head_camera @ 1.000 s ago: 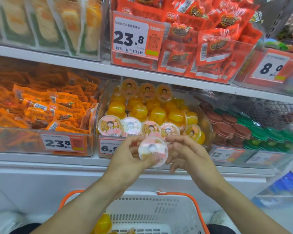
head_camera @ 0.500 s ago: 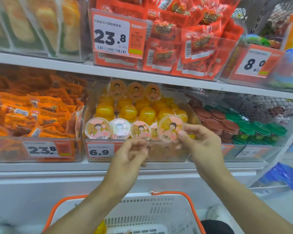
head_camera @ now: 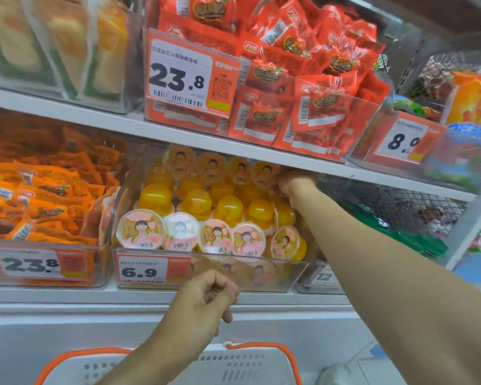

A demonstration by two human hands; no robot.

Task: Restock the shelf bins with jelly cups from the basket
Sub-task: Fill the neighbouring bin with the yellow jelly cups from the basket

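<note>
The right hand [head_camera: 292,182] reaches deep into the clear bin [head_camera: 211,266], up at about one o'clock from the bin's middle, right under the shelf board [head_camera: 178,134] above. Its fingers curl at the right end of the back row, against the last upright jelly cup [head_camera: 264,172], but whether they pinch that cup or only press it into line cannot be told, since the knuckles hide the fingertips.

To do this step well, I judge the cup should go in lid forward like its neighbours, upright and snug against the cup at its nine o'clock side, so the row reads evenly. The hand should come out straight and low, because the forearm passes just above the front row and a careless pull could tip those cups over the bin's front wall.

The left hand [head_camera: 206,301] hangs at six o'clock below the bin, fingers loosely curled, holding nothing that shows. It sits above the basket [head_camera: 161,365], well placed to fetch another cup.

The cups are small and round, clear plastic over yellow jelly, with peach-pink lids showing a cartoon child and a barcode. The front row [head_camera: 214,236] stands lid out, the middle rows show their yellow bodies, and the bin looks nearly full. A price tag [head_camera: 139,270] reads 6.9.
</note>
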